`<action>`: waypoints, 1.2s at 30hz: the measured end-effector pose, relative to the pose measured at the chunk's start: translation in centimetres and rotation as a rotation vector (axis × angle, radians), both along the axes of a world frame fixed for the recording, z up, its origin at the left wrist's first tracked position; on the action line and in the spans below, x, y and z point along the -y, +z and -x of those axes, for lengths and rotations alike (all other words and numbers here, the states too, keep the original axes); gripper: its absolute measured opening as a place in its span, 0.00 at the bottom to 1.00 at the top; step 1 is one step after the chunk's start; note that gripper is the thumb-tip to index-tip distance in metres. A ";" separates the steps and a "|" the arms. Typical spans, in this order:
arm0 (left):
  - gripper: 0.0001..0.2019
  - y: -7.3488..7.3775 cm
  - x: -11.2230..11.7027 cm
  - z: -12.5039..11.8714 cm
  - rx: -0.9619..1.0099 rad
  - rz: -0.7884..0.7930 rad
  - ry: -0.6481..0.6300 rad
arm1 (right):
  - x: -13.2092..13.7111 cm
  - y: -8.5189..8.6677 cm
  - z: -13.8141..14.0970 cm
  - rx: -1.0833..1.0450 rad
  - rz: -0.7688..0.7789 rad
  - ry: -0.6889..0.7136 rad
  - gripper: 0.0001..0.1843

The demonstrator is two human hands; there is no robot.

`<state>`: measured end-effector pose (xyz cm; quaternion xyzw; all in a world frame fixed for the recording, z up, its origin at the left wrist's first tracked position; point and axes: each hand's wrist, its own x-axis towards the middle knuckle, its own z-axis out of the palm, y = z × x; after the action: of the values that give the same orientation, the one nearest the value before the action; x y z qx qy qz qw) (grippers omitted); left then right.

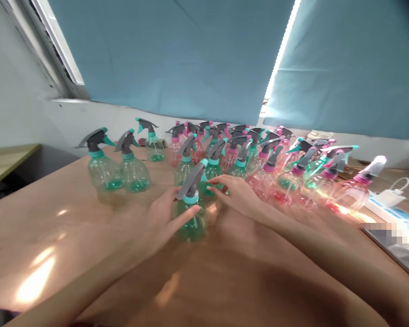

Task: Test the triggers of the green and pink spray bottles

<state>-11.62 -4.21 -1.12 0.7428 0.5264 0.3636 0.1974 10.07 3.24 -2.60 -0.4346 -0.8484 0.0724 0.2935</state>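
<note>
My left hand (160, 218) is wrapped round the body of a green spray bottle (192, 229) with a grey head and teal collar, thumb along its front. The bottle stands nearest me, its nozzle pointing up and to the right. My right hand (236, 193) reaches in from the right, its thumb and index fingertips slightly apart beside the teal trigger. Whether they touch it I cannot tell. Just behind are more green spray bottles, one (213, 171) partly hidden by my right fingers, another (184, 170) to its left.
Two green spray bottles (134, 172) stand at the left, another (155, 147) behind them. Pink and green bottles crowd the back and right, including a pink one (351, 195). A white power strip (388, 211) and a flat dark object (395, 250) lie at the table's (88, 236) right.
</note>
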 end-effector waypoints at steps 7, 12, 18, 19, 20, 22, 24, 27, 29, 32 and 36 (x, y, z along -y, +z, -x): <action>0.21 -0.6 -3.1 6.4 0.010 -0.059 0.199 | -2.7 1.9 4.6 -0.137 0.017 -0.063 0.13; 0.22 -0.2 -5.4 7.8 -0.028 -0.083 0.242 | -2.9 2.1 6.3 -0.193 0.083 -0.138 0.17; 0.18 -0.1 -7.7 7.9 -0.049 -0.097 0.237 | -3.1 1.6 7.8 -0.186 0.217 -0.177 0.34; 0.18 -0.2 -8.0 8.0 -0.045 -0.097 0.236 | -3.3 1.5 8.0 -0.194 0.248 -0.177 0.37; 0.18 -0.3 -8.4 8.1 -0.040 -0.097 0.232 | -3.5 1.4 8.2 -0.210 0.276 -0.177 0.39; 0.19 -0.4 -9.1 8.2 -0.024 -0.097 0.213 | -4.1 1.3 8.5 -0.269 0.316 -0.172 0.41; 0.19 -0.5 -9.7 8.3 -0.007 -0.097 0.197 | -4.6 1.3 8.9 -0.350 0.351 -0.152 0.41; 0.19 -0.7 -10.4 8.2 0.012 -0.100 0.189 | -5.0 1.6 9.4 -0.423 0.384 -0.118 0.38; 0.20 -0.8 -10.8 8.1 0.022 -0.112 0.184 | -5.2 1.8 9.7 -0.429 0.381 -0.111 0.34; 0.20 -1.0 -11.3 7.9 0.029 -0.131 0.186 | -5.5 1.9 10.0 -0.432 0.368 -0.109 0.26; 0.18 -1.3 -11.9 7.9 0.020 -0.149 0.220 | -5.7 2.0 10.1 -0.409 0.368 -0.112 0.20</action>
<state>-19.51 7.71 -2.40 0.6896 0.5740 0.4288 0.1059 0.01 8.94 -0.64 -0.5030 -0.7187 0.2952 0.3786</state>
